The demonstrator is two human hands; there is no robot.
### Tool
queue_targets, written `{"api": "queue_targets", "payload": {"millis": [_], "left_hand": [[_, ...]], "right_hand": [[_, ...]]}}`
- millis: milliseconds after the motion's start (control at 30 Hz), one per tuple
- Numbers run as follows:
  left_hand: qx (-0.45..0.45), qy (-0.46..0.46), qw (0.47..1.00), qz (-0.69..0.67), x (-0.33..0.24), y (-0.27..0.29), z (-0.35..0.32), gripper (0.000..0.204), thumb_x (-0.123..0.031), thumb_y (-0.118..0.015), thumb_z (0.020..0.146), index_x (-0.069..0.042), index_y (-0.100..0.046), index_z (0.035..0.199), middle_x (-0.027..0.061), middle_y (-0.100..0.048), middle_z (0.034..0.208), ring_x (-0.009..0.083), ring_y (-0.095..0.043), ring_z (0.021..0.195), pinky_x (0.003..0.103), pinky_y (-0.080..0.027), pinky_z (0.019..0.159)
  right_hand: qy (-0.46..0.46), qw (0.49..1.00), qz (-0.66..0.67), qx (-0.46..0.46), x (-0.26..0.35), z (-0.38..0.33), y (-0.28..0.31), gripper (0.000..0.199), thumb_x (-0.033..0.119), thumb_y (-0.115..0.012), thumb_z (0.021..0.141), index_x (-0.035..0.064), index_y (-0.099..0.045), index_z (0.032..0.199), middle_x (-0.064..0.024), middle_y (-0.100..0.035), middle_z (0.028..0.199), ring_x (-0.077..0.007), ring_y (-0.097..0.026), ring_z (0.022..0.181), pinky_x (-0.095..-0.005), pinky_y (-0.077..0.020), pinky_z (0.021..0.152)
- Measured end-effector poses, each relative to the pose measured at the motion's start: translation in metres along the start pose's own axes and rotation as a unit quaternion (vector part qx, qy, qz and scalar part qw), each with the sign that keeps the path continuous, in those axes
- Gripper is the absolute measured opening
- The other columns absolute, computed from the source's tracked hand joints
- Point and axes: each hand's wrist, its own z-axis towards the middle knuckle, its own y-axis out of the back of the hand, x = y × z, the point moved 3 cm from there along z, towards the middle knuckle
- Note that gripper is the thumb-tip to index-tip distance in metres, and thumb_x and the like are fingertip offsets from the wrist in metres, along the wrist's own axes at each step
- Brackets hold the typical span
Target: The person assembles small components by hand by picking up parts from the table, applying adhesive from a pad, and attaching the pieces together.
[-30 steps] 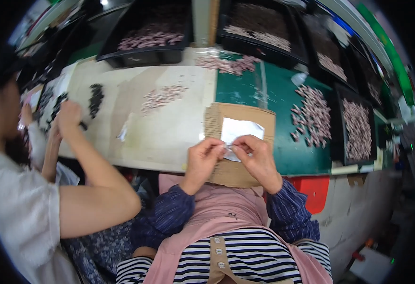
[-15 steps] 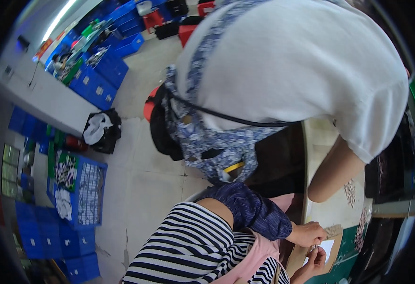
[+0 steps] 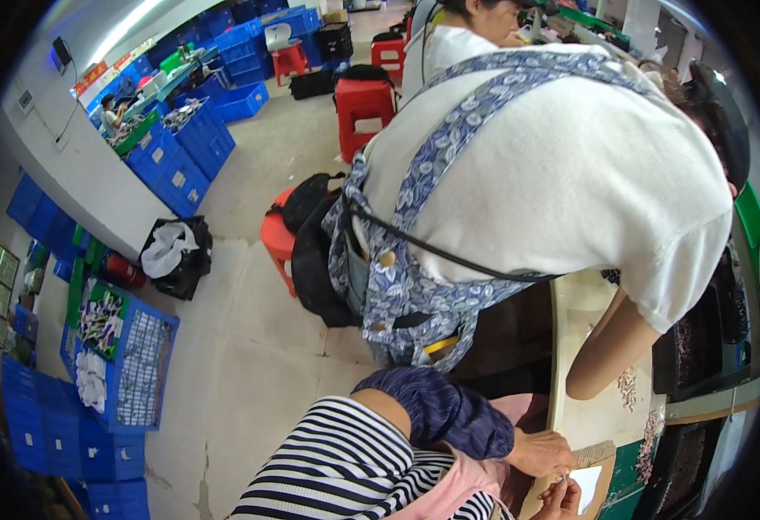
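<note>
I have the left hand (image 3: 540,452) and right hand (image 3: 559,500) pinched close around a small pale piece (image 3: 562,477), too tiny to identify, beside the white sheet (image 3: 586,488) on corrugated cardboard (image 3: 603,456). I'd expect it light and easily dropped, best held by its edges.

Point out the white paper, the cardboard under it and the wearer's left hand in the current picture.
White paper (image 3: 585,487), head view: middle of its visible face.
Cardboard (image 3: 594,454), head view: bare strip beside the paper.
Left hand (image 3: 542,452), head view: back of the hand.
</note>
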Motion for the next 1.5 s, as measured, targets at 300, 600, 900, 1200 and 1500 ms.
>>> {"api": "queue_targets", "payload": {"millis": [300,600,900,1200,1500], "left_hand": [[0.027,-0.056,0.998,-0.022,-0.010,0.000,-0.012,0.021,-0.017,-0.059,0.094,0.003,-0.058,0.089,0.0254,-0.063,0.078,0.0445,-0.065,0.076,0.049,-0.050,0.066],[0.083,-0.053,0.992,0.077,0.013,-0.025,-0.041,0.038,-0.042,-0.076,0.080,-0.011,-0.072,0.101,0.0184,-0.065,0.076,0.0361,-0.064,0.066,0.044,-0.046,0.058],[0.113,-0.059,0.992,0.000,-0.002,-0.032,-0.047,0.032,-0.030,-0.069,0.084,-0.008,-0.068,0.108,0.0218,-0.068,0.086,0.0392,-0.068,0.078,0.045,-0.053,0.066],[0.013,0.165,0.952,-0.258,0.001,0.010,-0.011,0.030,-0.023,-0.049,0.108,0.001,-0.064,0.097,0.0041,-0.063,0.075,0.0100,-0.058,0.069,0.027,-0.047,0.063],[0.097,-0.074,0.989,0.089,-0.046,-0.023,-0.001,0.014,-0.017,-0.059,0.097,-0.004,-0.061,0.098,0.0159,-0.065,0.083,0.0359,-0.064,0.076,0.045,-0.051,0.064]], "right_hand": [[-0.136,0.975,0.178,-0.004,-0.018,-0.016,0.001,0.012,0.015,-0.072,0.095,0.0076,-0.063,0.097,-0.0047,-0.066,0.086,-0.0125,-0.058,0.072,-0.0244,-0.0449,0.062],[-0.185,0.960,0.212,-0.006,-0.064,-0.036,-0.011,0.013,0.016,-0.076,0.093,0.0086,-0.066,0.097,-0.0022,-0.068,0.080,-0.0086,-0.057,0.066,-0.0222,-0.0430,0.058],[-0.167,0.960,0.217,-0.051,-0.058,-0.057,-0.016,0.011,0.017,-0.074,0.095,0.0082,-0.068,0.097,-0.0029,-0.068,0.083,-0.0100,-0.058,0.071,-0.0242,-0.0466,0.062],[-0.041,0.966,0.228,-0.114,-0.020,-0.011,0.001,0.009,0.006,-0.066,0.098,-0.0007,-0.061,0.095,-0.0068,-0.068,0.081,-0.0085,-0.061,0.065,-0.0216,-0.0508,0.056],[-0.009,0.976,0.160,-0.148,-0.045,-0.037,0.010,0.008,0.005,-0.067,0.097,-0.0010,-0.063,0.098,-0.0041,-0.068,0.082,-0.0072,-0.063,0.069,-0.0203,-0.0515,0.059]]}}
